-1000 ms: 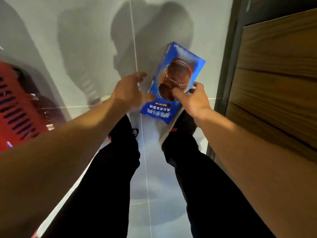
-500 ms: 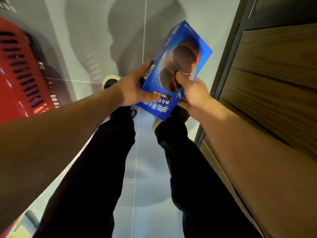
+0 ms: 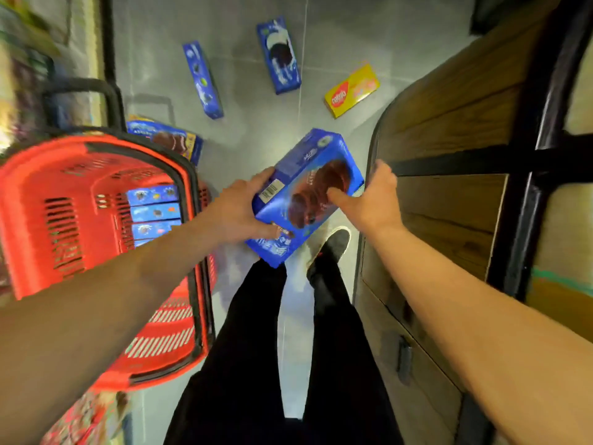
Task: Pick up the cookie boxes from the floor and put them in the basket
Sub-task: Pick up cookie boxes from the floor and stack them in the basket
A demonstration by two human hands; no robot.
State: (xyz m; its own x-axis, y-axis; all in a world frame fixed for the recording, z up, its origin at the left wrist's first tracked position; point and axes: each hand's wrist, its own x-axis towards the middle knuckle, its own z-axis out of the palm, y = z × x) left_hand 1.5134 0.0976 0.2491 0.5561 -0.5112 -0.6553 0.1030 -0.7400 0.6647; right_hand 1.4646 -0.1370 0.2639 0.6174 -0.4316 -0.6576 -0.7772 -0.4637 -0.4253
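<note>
both hands (image 3: 239, 211) raised blue box (image 3: 308, 194) beside basket (image 3: 38, 175)

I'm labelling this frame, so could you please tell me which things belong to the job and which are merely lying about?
Job:
- held blue box, in left hand and right hand
- red basket
- floor boxes: two blue, one yellow

Lying about:
- wooden cabinet
- shoe

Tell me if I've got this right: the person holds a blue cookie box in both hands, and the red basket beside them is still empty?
Not quite. The head view shows both the left hand and right hand holding the blue cookie box, but the red basket is not empty: several blue boxes already lie stacked inside it.
</note>
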